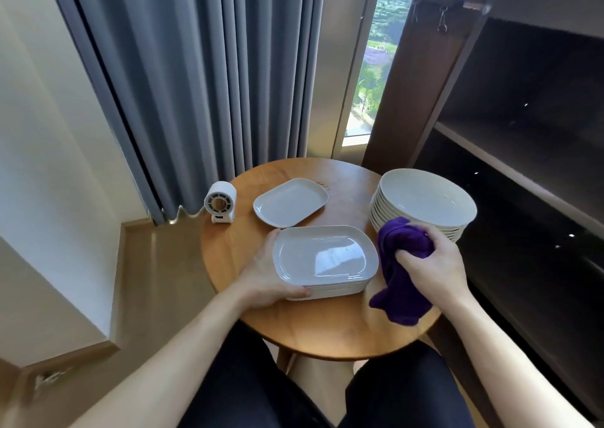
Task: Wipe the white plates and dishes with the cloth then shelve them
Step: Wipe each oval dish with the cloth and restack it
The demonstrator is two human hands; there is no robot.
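A stack of white rectangular dishes (325,259) sits near the front of the round wooden table (304,329). My left hand (266,279) grips the stack's left edge, thumb at the front side. My right hand (431,264) holds a bunched purple cloth (402,283) just right of the stack, its tail hanging onto the table. One single white rectangular dish (291,202) lies farther back. A tall stack of round white plates (425,202) stands at the table's right edge.
A small white fan (220,202) stands at the table's left rim. A dark wooden shelf unit (523,153) with bare shelves rises right of the table. Grey curtains (196,68) hang behind. My knees are under the table's front edge.
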